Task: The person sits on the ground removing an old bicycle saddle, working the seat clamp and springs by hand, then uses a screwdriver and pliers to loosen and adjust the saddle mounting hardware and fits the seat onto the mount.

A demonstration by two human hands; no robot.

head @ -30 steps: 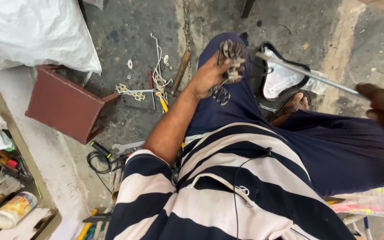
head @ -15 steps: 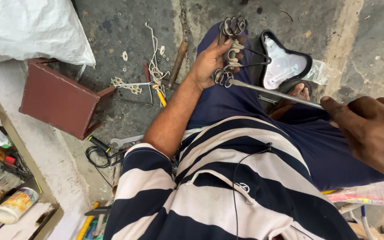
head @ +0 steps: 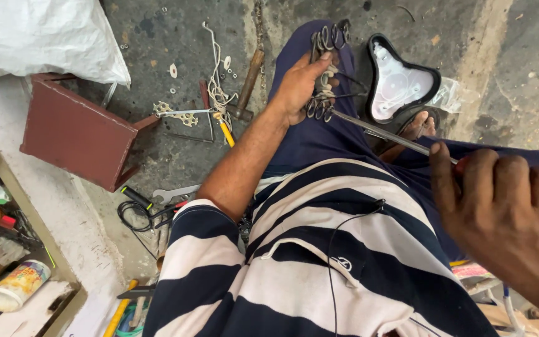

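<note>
Spring frame held on the knee, rod driven into it.

The wire spring frame rests on the far knee, left hand clamped around it; right hand, near right, grips the metal rod. A black saddle lies just beyond, hammer left.

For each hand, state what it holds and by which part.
The left hand grips a wire spring frame around its middle, on the knee. The right hand holds a long metal rod at its near end.
</note>
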